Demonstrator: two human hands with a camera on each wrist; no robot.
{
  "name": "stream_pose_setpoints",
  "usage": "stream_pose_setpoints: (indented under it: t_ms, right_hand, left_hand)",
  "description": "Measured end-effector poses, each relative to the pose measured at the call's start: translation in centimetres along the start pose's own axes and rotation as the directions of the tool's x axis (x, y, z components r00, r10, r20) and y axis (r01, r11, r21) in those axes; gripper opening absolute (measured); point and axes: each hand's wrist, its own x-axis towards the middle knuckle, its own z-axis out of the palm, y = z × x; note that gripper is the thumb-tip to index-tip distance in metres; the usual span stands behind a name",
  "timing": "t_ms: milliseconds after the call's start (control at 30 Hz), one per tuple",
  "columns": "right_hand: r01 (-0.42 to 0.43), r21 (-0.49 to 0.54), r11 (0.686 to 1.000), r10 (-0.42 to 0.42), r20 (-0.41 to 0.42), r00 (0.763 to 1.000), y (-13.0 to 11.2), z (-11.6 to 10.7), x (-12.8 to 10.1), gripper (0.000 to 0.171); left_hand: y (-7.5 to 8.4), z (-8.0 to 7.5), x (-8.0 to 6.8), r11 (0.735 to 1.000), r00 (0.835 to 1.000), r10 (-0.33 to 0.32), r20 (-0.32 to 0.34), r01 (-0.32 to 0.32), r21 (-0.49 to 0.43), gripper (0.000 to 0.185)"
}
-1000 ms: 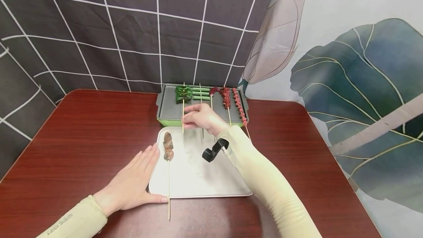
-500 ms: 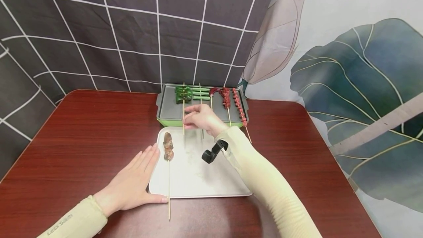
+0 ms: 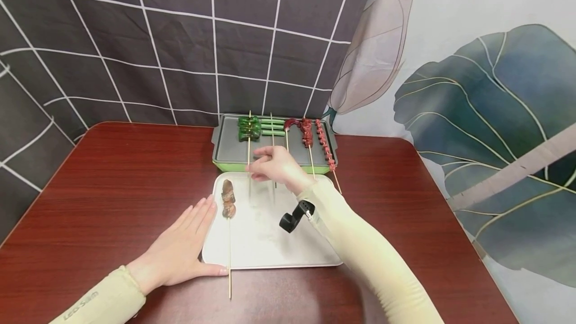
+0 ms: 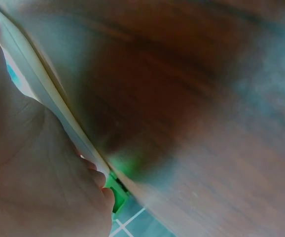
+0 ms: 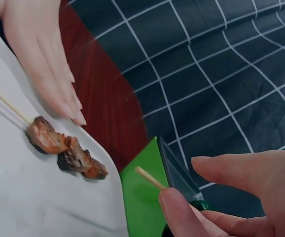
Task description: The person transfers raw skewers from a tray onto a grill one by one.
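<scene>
Fingers (image 5: 182, 217) of the right hand (image 3: 274, 166) pinch the stick of the green pepper skewer (image 3: 249, 131) on the green grill tray (image 3: 225, 151) at the table's far edge. Left hand (image 3: 180, 249), flat and relaxed, steadies the white tray (image 3: 270, 244), holding one meat skewer (image 3: 229, 204); four skewers remain by my count.

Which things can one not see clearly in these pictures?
- Left wrist view: heavily blurred; the left hand fills the corner, hiding most of the white tray.
- Right wrist view: the skewer runs behind the thumb; its food is hidden.
- Head view: far skewers too small to identify.
</scene>
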Motion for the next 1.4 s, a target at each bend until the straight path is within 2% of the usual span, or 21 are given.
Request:
stream_pose_setpoints:
  t_ms: [167,500,700,967,1400]
  right_hand:
    - [0.031,-0.024,0.999,-0.031,0.013,0.999,0.4,0.0,-1.3,0.057]
    - [0.150,-0.055,0.987,-0.146,0.075,0.986,1.2,0.2,-4.8,0.052]
    - [0.166,-0.051,0.985,-0.159,0.117,0.980,2.3,0.7,-6.2,0.048]
    - [0.125,-0.051,0.991,-0.116,0.158,0.981,4.2,1.3,-7.4,0.047]
    - [0.035,0.027,0.999,-0.039,0.205,0.978,7.3,2.8,-8.3,0.039]
  left_hand:
    - [0.1,-0.1,-0.1,1.000,1.000,-0.003,0.000,0.003,-0.002,0.128]
    - [0.0,0.0,-0.1,1.000,1.000,0.001,-0.005,-0.001,0.004,0.127]
    - [0.0,0.1,-0.1,1.000,1.000,0.009,-0.015,-0.009,0.006,0.127]
    - [0.1,0.0,-0.1,1.000,1.000,0.000,-0.008,0.000,-0.008,0.127]
    - [0.0,0.1,-0.1,1.000,1.000,-0.005,-0.002,0.005,-0.006,0.128]
